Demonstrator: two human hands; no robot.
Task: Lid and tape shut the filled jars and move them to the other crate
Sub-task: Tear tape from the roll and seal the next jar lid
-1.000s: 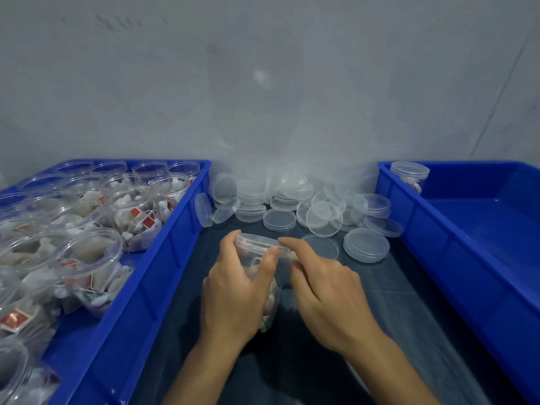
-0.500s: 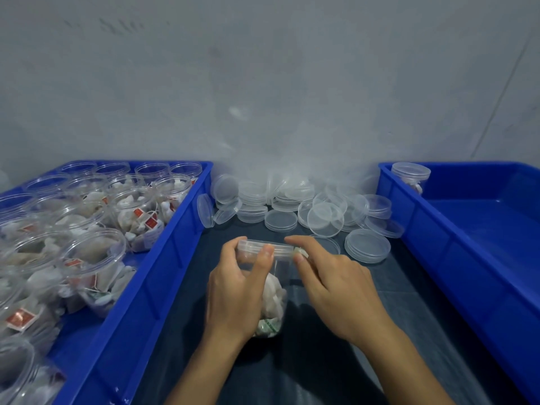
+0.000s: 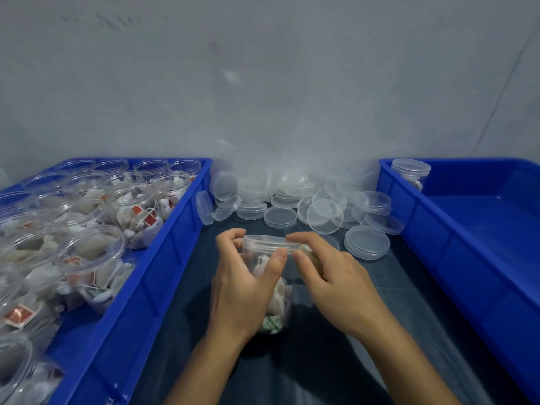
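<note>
My left hand (image 3: pixel 239 290) is wrapped round the filled jar (image 3: pixel 271 287), thumb curled across its near side just under the rim and fingers curved round the far side, holding it upright on the dark mat (image 3: pixel 336 361). A clear lid (image 3: pixel 270 243) sits on the jar's mouth. My right hand (image 3: pixel 336 282) is at the jar's right side, forefinger bent over the lid's edge and thumb tip pressed just below it, pinching there; something pale shows between those fingertips and the jar, but I cannot tell what it is. Inside the jar lie white tea bags, with a green-printed packet at the bottom. Left of the jar stands a blue crate (image 3: pixel 163 258) packed with open filled jars (image 3: pixel 87 229), their bags showing red tags. Right of the jar is the other blue crate (image 3: pixel 438 244), and one lidded jar (image 3: pixel 410 173) stands in its far left corner. Behind the jar, against the grey wall (image 3: pixel 263 83), lies a heap of loose clear lids (image 3: pixel 306 200), some stacked, some leaning.
</note>
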